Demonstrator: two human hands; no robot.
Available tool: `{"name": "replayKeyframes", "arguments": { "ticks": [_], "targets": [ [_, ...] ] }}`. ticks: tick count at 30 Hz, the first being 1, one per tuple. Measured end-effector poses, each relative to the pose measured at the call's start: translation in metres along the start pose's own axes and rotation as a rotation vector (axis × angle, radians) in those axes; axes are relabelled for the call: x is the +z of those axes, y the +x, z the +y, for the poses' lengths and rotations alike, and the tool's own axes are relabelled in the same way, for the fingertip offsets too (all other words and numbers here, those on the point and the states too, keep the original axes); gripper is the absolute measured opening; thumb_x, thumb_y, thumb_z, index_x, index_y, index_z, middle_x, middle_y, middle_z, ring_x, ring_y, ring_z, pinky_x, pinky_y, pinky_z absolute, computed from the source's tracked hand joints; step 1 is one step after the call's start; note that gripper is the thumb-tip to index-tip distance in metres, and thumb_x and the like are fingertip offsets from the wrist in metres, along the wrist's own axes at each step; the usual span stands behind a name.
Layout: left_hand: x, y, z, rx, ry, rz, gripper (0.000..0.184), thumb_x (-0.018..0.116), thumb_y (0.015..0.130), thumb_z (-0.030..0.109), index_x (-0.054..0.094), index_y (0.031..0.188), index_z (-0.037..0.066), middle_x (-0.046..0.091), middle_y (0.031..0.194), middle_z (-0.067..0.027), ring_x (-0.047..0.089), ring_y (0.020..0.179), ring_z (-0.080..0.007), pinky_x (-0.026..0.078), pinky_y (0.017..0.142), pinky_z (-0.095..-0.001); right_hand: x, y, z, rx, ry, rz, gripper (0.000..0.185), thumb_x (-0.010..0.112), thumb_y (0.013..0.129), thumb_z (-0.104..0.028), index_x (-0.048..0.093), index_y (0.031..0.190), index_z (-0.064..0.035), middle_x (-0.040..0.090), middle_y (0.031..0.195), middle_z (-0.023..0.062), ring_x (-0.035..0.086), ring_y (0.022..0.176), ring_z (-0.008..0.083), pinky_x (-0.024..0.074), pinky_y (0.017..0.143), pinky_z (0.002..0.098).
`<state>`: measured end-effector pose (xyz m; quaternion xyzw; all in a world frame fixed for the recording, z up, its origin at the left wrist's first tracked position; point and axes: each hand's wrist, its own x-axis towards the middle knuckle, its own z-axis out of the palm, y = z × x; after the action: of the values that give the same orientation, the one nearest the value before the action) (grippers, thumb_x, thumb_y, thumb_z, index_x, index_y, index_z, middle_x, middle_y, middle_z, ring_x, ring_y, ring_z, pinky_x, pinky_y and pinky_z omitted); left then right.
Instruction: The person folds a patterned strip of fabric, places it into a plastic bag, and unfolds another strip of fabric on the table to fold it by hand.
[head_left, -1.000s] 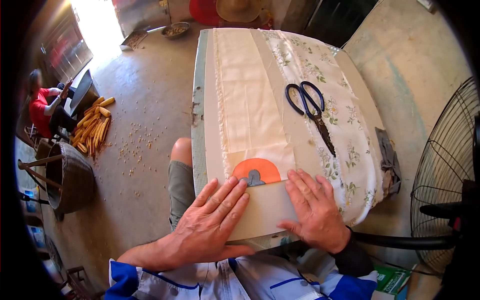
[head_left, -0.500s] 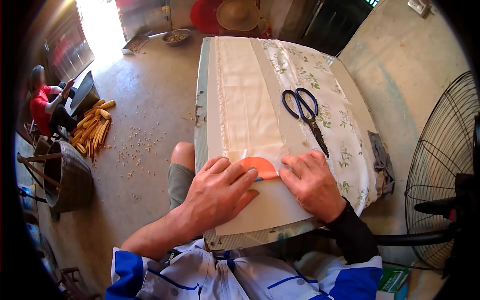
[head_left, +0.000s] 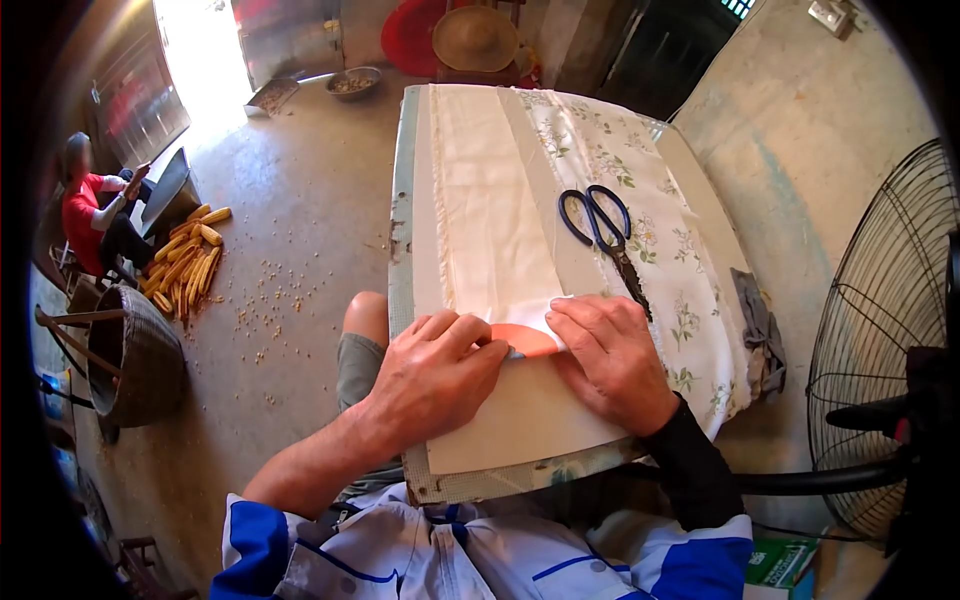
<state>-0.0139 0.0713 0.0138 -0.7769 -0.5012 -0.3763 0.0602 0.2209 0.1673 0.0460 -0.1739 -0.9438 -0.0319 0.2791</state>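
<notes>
A long strip of cream cloth [head_left: 492, 200] runs down the table to my hands, its left edge frayed. At its near end lies a flat orange piece [head_left: 524, 339] with a bit of blue-grey, partly covered by cloth and fingers. My left hand [head_left: 438, 370] is closed, pinching the near left edge of the cloth at the orange piece. My right hand [head_left: 612, 360] pinches the cloth's right corner between thumb and fingers. Beyond my right hand, dark-handled scissors [head_left: 607, 235] lie on white floral cloth [head_left: 640, 175]. A pale sheet [head_left: 520, 415] is under my hands.
A standing fan [head_left: 880, 330] is close on the right, and a grey rag [head_left: 760, 335] hangs at the table's right edge. On the left floor are a woven basket [head_left: 140, 355], corn cobs [head_left: 185, 265] and a seated person in red [head_left: 85, 215].
My right hand has shifted slightly left and up with the cloth corner. Less of the orange piece shows between my hands. The left fingers have curled tighter, and the whole view has tilted a little.
</notes>
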Motion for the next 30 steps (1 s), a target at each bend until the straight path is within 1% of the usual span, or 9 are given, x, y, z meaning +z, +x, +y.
{"name": "replayKeyframes", "arguments": {
  "ticks": [2,5,8,9,12,18,24,25,30],
  "targets": [
    [-0.005,-0.003,0.006,-0.029,-0.029,-0.018,0.012,0.076,0.08,0.007,0.072,0.091,0.009,0.065,0.1,-0.0061,0.066,0.091,-0.0231,0.055,0.081,-0.0385,0.001,-0.002,0.006,-0.044,-0.002,-0.016,0.034,0.075,0.077,-0.005,0.067,0.11,-0.002,0.068,0.127,0.0132,0.066,0.115,0.0299,0.0471,0.103,0.047],
    [-0.008,-0.01,0.009,0.034,-0.023,0.025,0.011,0.076,0.081,0.008,0.072,0.09,0.008,0.07,0.112,-0.0095,0.069,0.103,-0.026,0.056,0.089,-0.0399,0.001,-0.012,0.011,-0.091,0.071,-0.039,0.037,0.077,0.075,-0.004,0.067,0.11,-0.0022,0.07,0.125,0.0134,0.067,0.113,0.0309,0.0494,0.1,0.0475],
    [-0.021,-0.02,0.016,0.057,-0.049,-0.048,0.013,0.078,0.081,0.009,0.072,0.092,0.007,0.072,0.124,-0.0129,0.069,0.115,-0.0288,0.055,0.096,-0.0424,-0.003,-0.021,0.004,-0.102,0.181,-0.072,0.037,0.076,0.074,-0.002,0.067,0.11,-0.0021,0.072,0.121,0.0134,0.068,0.111,0.0315,0.052,0.095,0.0471],
    [-0.021,-0.026,0.015,0.047,-0.111,-0.092,0.019,0.079,0.08,0.011,0.073,0.097,0.006,0.072,0.127,-0.0137,0.069,0.12,-0.0298,0.055,0.1,-0.0448,-0.005,-0.023,0.001,-0.098,0.217,-0.084,0.036,0.076,0.074,-0.001,0.067,0.11,-0.002,0.072,0.12,0.0133,0.068,0.11,0.0317,0.0529,0.093,0.0469],
    [-0.025,-0.034,0.019,-0.006,-0.128,-0.115,0.028,0.08,0.079,0.011,0.072,0.105,0.006,0.073,0.124,-0.0127,0.069,0.119,-0.0296,0.055,0.099,-0.0446,-0.011,-0.027,-0.003,-0.072,0.257,-0.093,0.036,0.075,0.074,0.001,0.068,0.109,-0.0024,0.073,0.119,0.0124,0.069,0.109,0.0313,0.0537,0.092,0.0456],
    [-0.026,-0.032,0.017,-0.091,-0.151,-0.068,0.04,0.082,0.076,0.009,0.071,0.115,0.007,0.074,0.116,-0.0087,0.069,0.109,-0.0287,0.056,0.093,-0.043,-0.009,-0.025,-0.002,0.067,0.36,-0.088,0.04,0.076,0.072,0.005,0.068,0.111,-0.0047,0.073,0.106,0.0116,0.069,0.101,0.0333,0.0536,0.089,0.045],
    [-0.022,-0.038,0.01,-0.179,-0.058,0.037,0.039,0.083,0.075,0.005,0.073,0.113,0.006,0.075,0.093,-0.0043,0.07,0.089,-0.0241,0.055,0.078,-0.0389,-0.001,-0.023,-0.004,0.233,0.458,-0.039,0.042,0.077,0.082,0.006,0.067,0.122,-0.0024,0.071,0.1,0.0142,0.069,0.09,0.0343,0.0557,0.078,0.0416],
    [-0.022,-0.034,0.009,-0.172,-0.048,0.086,0.035,0.083,0.078,0.004,0.073,0.112,0.005,0.074,0.085,-0.0049,0.069,0.08,-0.0234,0.054,0.073,-0.0381,0.002,-0.022,-0.005,0.261,0.454,-0.016,0.042,0.077,0.084,0.005,0.066,0.124,-0.0017,0.071,0.099,0.0146,0.069,0.087,0.0339,0.0556,0.075,0.0408],
    [-0.02,-0.03,0.01,-0.256,-0.076,0.134,0.041,0.083,0.085,0.004,0.07,0.123,-0.002,0.068,0.074,-0.0056,0.064,0.069,-0.0232,0.053,0.068,-0.0365,0.015,-0.021,-0.01,0.393,0.393,0.049,0.049,0.079,0.089,0.001,0.061,0.136,0.0023,0.069,0.091,0.0143,0.066,0.072,0.029,0.0546,0.065,0.0365]
  ]
}}
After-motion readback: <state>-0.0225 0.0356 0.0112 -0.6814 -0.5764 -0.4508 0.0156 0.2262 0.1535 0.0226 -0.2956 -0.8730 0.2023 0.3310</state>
